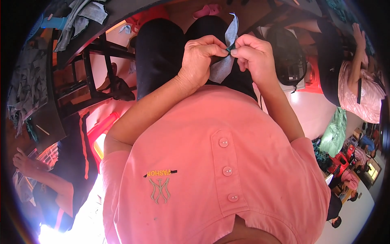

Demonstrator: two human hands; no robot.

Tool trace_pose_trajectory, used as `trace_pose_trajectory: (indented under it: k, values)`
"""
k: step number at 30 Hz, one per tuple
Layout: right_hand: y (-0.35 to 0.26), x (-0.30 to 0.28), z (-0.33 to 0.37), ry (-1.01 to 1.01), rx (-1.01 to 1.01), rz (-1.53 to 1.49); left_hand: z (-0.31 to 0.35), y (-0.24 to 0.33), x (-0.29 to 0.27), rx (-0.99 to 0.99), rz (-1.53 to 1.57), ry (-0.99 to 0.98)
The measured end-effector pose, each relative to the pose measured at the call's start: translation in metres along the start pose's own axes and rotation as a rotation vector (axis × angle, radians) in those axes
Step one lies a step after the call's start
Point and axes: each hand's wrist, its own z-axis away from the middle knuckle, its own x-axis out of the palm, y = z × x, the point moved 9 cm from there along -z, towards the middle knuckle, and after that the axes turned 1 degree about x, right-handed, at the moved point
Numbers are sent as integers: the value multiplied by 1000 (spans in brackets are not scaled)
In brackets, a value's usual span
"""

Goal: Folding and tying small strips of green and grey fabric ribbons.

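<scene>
Above my lap, both hands meet on a light blue-grey fabric piece (222,70) gathered narrow at its middle, like a bow. One pointed end stands up between the hands, and the wider end hangs below them. My left hand (200,57) pinches the gathered middle between thumb and fingers. From the other side my right hand (255,56) pinches the same spot, its fingers curled. A small dark green strip (232,47) shows at the gather between the fingertips. Whether it is tied there or only held, I cannot tell.
Grey fabric strips (30,81) lie heaped on a dark table (55,103) at the left, beside a seated person (61,171). A round black fan-like object (286,57) stands right of my knees. Another person (359,87) sits at far right, near a green bag (334,132).
</scene>
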Motion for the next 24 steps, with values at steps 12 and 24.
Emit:
trace_pose_trajectory:
  k: [12,24]
  values:
    - [4,-5,-1,89,-164,109,9,20,7,213,-409,65]
    - [-1,-2,2,101,-224,111,3,-3,2,-26,82,132]
